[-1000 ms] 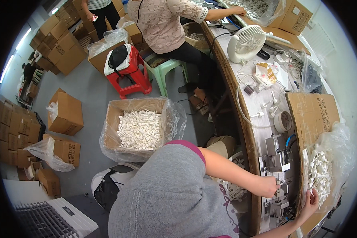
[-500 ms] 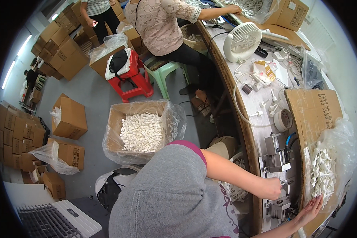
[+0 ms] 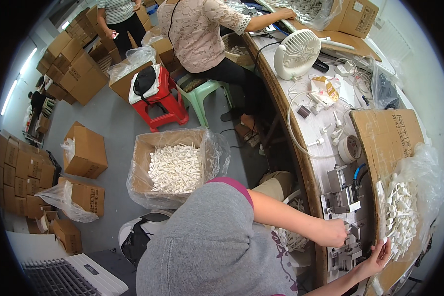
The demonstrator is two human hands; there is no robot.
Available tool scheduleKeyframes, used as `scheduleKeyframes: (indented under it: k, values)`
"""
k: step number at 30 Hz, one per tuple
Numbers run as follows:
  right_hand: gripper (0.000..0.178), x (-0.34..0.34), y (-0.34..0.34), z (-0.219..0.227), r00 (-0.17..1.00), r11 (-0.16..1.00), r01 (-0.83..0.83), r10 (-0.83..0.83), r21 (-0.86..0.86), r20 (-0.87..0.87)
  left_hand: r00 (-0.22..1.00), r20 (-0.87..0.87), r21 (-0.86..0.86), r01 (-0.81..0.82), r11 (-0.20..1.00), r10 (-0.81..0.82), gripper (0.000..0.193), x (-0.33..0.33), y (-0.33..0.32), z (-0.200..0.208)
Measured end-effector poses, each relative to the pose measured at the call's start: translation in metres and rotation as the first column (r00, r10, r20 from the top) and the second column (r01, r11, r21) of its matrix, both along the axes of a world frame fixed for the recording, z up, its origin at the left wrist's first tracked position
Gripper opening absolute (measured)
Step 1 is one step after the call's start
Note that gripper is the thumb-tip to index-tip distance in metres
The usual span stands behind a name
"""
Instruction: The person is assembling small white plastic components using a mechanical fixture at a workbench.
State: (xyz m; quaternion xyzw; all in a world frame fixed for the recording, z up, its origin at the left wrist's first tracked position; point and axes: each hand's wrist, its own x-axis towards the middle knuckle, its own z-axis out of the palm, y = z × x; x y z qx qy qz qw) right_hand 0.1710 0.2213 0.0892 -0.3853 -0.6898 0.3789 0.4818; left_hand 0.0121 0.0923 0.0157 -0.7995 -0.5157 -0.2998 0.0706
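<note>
Inspected from the room: the surface (image 3: 311, 129) carries cardboard (image 3: 387, 133), with a pile of white plastic parts (image 3: 402, 212) on it in clear plastic (image 3: 429, 167). The metal fixture (image 3: 343, 197) stands beside the cardboard. Change noted: the right hand (image 3: 376, 257) has drawn back from the pile's lower edge toward the fixture, while the left hand (image 3: 333, 233) remains there. Judgement: a pick looks made, placement not shown. Right fingers: narrow, apparently pinching one white piece (image 3: 384, 240), though at this size I cannot be certain. Left fingers: bent, tips obscured; grip cannot be told. The left hand hides part of the fixture; the lower edge cuts off the right forearm.
</note>
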Motion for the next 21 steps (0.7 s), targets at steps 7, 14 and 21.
scheduleKeyframes:
  k: [7,14,21]
  values:
    - [0.028,-0.001,-0.024,-0.004,0.996,0.983,-0.074,0.064,0.165,0.064,0.982,0.154,-0.213,0.145,0.966,-0.113,0.025,-0.005,-0.042,-0.001]
    - [0.027,-0.004,-0.053,-0.006,0.991,0.964,-0.094,0.068,0.25,0.114,0.917,0.395,-0.239,0.169,0.956,-0.064,0.04,-0.021,-0.051,0.022]
    - [0.024,-0.003,-0.079,-0.001,0.97,0.96,-0.138,0.081,0.242,0.228,0.533,0.846,-0.102,0.134,0.986,0.015,0.031,-0.018,-0.039,0.042]
